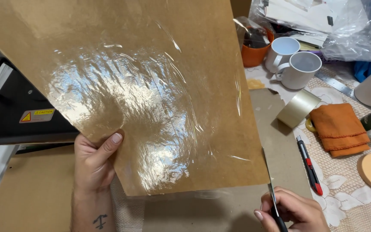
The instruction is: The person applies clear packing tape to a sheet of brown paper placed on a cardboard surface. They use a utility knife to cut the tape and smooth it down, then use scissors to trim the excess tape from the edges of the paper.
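Note:
My left hand (94,161) grips the lower left edge of a large brown paper sheet (121,56), thumb on top. The sheet is lifted and tilted toward me, and a shiny clear plastic film (129,111) lies wrinkled over its middle. My right hand (295,210) at the bottom right is closed around a thin dark-handled blade tool (273,202). Its metal tip points up along the sheet's lower right edge. Whether the blade touches the paper cannot be made out.
A black machine (9,111) sits at left. Grey cardboard (280,146) lies under the sheet. At right are a tape roll (298,108), a red utility knife (309,165), an orange cloth (342,128), two white mugs (295,60), an orange pot (255,50) and a metal ruler (336,85).

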